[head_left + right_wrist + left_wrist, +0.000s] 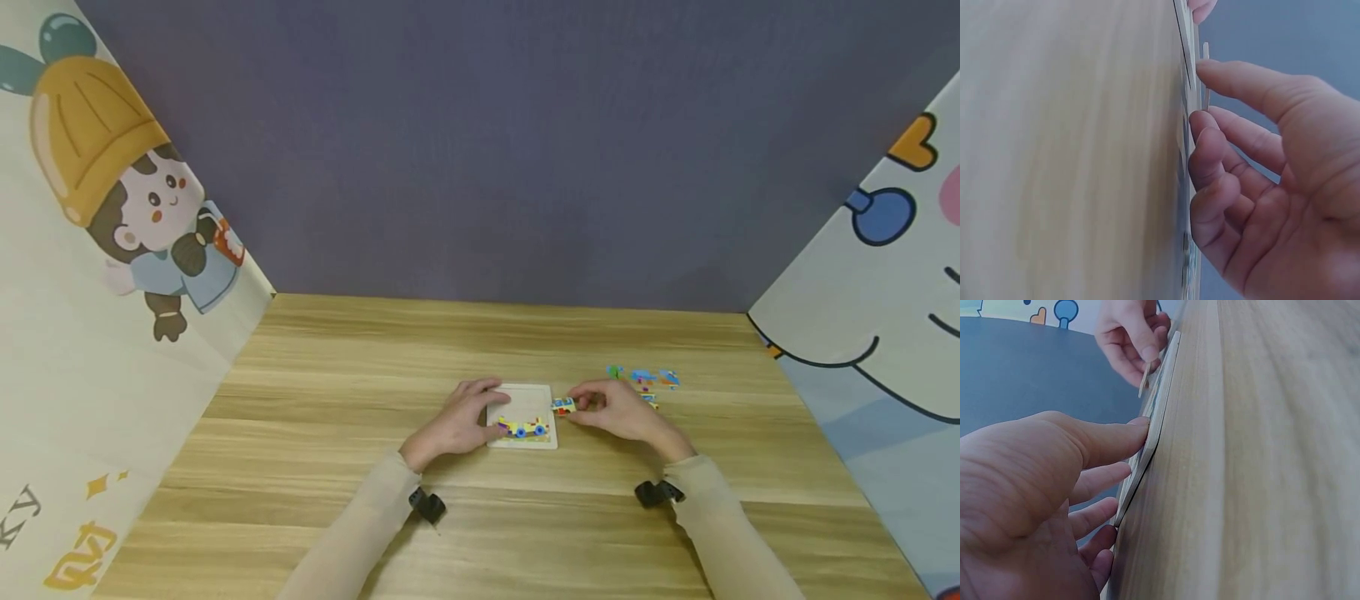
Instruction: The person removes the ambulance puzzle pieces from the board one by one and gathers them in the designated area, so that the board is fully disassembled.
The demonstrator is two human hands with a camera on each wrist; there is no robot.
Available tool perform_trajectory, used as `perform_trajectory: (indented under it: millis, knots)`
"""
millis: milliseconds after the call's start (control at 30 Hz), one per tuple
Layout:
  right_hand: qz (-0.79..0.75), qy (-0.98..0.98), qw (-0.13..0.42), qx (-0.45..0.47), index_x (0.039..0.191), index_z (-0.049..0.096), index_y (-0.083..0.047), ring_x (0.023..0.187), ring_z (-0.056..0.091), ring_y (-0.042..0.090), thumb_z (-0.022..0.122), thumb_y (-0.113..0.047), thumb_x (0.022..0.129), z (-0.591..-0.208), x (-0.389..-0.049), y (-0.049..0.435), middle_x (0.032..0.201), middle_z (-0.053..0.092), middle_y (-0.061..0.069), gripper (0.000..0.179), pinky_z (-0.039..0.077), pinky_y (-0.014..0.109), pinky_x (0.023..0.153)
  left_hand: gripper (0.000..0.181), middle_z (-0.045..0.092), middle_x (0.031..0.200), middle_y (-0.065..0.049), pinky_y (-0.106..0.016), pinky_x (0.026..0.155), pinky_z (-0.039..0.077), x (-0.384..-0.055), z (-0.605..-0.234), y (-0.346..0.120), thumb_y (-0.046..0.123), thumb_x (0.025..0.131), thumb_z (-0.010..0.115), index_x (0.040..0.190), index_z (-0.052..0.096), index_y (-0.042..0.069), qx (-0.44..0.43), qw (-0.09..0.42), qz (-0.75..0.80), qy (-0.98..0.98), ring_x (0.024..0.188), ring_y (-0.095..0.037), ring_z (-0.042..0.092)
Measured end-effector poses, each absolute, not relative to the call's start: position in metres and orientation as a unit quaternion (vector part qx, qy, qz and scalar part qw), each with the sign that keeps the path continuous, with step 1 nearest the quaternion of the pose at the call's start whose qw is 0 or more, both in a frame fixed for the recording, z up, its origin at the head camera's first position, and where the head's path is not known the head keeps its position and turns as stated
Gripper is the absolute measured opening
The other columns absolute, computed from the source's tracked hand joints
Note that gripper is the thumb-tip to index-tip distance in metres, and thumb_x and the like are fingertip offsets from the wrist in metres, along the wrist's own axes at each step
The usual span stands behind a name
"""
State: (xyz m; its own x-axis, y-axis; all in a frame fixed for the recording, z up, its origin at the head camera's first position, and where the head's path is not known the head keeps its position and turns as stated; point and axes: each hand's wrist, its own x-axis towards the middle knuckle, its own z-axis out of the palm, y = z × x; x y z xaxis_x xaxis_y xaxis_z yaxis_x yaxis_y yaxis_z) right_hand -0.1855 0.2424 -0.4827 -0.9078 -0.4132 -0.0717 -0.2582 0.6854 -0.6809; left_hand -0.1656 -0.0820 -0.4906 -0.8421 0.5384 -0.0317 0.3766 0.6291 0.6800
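Observation:
A pale, square wooden puzzle board lies on the table with yellow, blue and purple picture pieces along its near side. My left hand rests at the board's left edge, thumb on its near-left part and index finger reaching over the far-left part. In the left wrist view the thumb presses on the board's top, the other fingers spread beside it. Thumb and fingertips of my right hand pinch a thin puzzle piece, yellow, blue and red, at the board's right edge.
Several loose puzzle pieces in blue, green and orange lie on the wooden table behind and right of my right hand, which partly hides one. A dark partition stands behind the table, with cartoon-printed panels on both sides.

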Motion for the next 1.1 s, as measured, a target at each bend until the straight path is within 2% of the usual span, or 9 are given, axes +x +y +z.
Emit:
perform_trajectory:
  millis: [433,767,1100]
  knots:
    - [-0.356,0.917,0.092,-0.155,0.125,0.076,-0.010,0.070,0.057,0.010,0.084,-0.032,0.093,-0.475,-0.180,0.276,0.099,0.073,-0.001,0.040,0.048,0.025,0.061,0.052,0.037,0.172,-0.008,-0.061,0.128,0.027,-0.166,-0.491,-0.082,0.028,0.100,0.074,0.149,0.061,0.013,0.251,0.122,0.355,0.892,0.157,-0.036,0.031]
    - [-0.357,0.923,0.069,-0.128,0.131,0.074,-0.005,0.071,0.053,0.008,0.082,-0.030,0.095,-0.472,-0.175,0.314,0.102,0.074,0.005,0.044,0.047,0.024,0.063,0.052,0.038,0.171,-0.009,-0.062,0.128,0.028,-0.165,-0.493,-0.082,0.028,0.100,0.074,0.148,0.062,0.013,0.251,0.120,0.357,0.892,0.156,-0.035,0.032]
    - [-0.351,0.930,0.065,-0.084,0.137,0.069,-0.003,0.075,0.058,0.006,0.080,-0.033,0.097,-0.470,-0.168,0.348,0.104,0.073,0.007,0.050,0.047,0.025,0.060,0.053,0.038,0.171,-0.010,-0.062,0.127,0.027,-0.167,-0.493,-0.081,0.027,0.099,0.075,0.148,0.062,0.011,0.257,0.119,0.350,0.893,0.154,-0.036,0.033]
